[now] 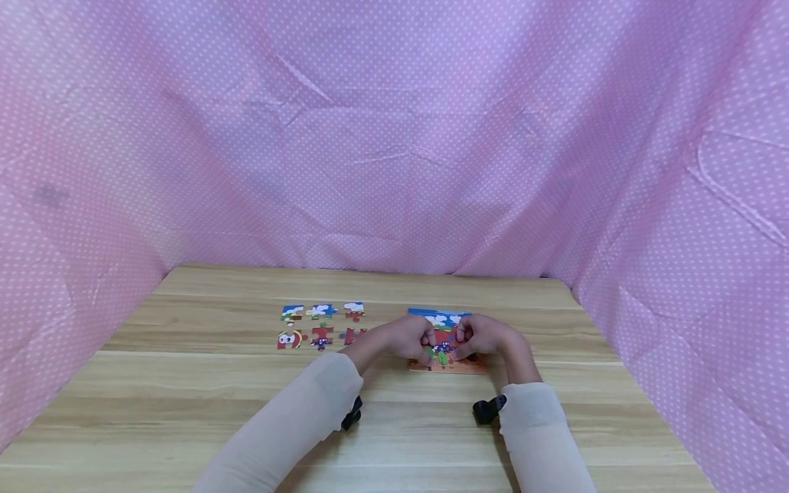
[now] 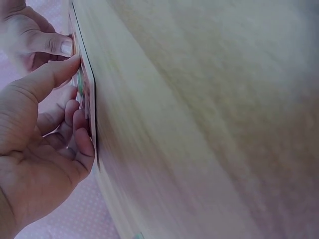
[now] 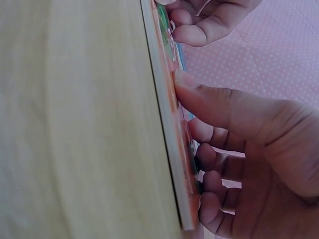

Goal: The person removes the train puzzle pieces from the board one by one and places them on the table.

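Observation:
A jigsaw puzzle board [image 1: 456, 368], orange along its near edge and blue along the far one, lies on the table with both hands over it. My left hand [image 1: 411, 337] is at its left side; in the left wrist view the thumb reaches out and the bent fingers [image 2: 82, 144] touch the board. Green artwork [image 1: 441, 357] shows between the hands; I cannot tell whether the left fingertips pinch a piece there. On the right half rests my right hand [image 1: 491, 337], its extended thumb [image 3: 199, 94] against the board and its loosely curved fingertips on the surface.
Several loose jigsaw pieces [image 1: 322, 337] lie in two rows left of the board, the nearer row partly behind the left forearm. Pink dotted cloth [image 1: 394, 171] hangs behind and beside the wooden table [image 1: 203, 383]. A dark wrist device [image 1: 488, 411] sits at the right cuff.

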Motion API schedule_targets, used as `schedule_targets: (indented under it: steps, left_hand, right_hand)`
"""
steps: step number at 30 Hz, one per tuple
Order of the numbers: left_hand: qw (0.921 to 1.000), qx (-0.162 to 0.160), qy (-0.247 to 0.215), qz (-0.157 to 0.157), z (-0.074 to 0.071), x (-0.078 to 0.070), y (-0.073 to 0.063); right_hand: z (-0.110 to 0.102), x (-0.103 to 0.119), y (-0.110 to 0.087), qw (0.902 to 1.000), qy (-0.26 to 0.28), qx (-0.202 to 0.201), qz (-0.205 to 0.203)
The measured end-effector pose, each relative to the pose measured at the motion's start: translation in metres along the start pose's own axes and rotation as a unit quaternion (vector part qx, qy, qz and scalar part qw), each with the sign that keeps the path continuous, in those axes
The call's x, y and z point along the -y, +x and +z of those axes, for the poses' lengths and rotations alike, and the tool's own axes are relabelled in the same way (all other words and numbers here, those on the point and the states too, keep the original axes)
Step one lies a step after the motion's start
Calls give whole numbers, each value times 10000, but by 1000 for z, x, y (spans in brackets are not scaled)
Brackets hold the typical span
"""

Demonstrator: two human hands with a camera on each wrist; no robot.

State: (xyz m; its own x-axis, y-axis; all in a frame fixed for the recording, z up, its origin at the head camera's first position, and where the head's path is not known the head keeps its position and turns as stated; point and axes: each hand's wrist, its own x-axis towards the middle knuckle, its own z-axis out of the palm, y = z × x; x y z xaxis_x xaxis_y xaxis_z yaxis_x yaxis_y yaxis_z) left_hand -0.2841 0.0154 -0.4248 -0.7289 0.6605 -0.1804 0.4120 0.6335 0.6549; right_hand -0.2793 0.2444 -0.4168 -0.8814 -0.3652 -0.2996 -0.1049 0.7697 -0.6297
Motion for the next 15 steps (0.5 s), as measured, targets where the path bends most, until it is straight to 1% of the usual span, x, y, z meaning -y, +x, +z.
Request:
schedule_targets:
  steps: [6, 13, 15]
  left_hand:
    - [9999, -30, 133, -55, 0, -3, 0]
    - [10000, -51, 59, -52, 1, -3, 0]
    - [9999, -63, 100, -65, 1, -3, 0]
  right_hand:
    - [0, 0, -1, 10000, 33, 11, 49]
    - [-1, 0, -1, 10000, 43, 52, 51]
    - [-1, 0, -1, 10000, 53, 56, 61]
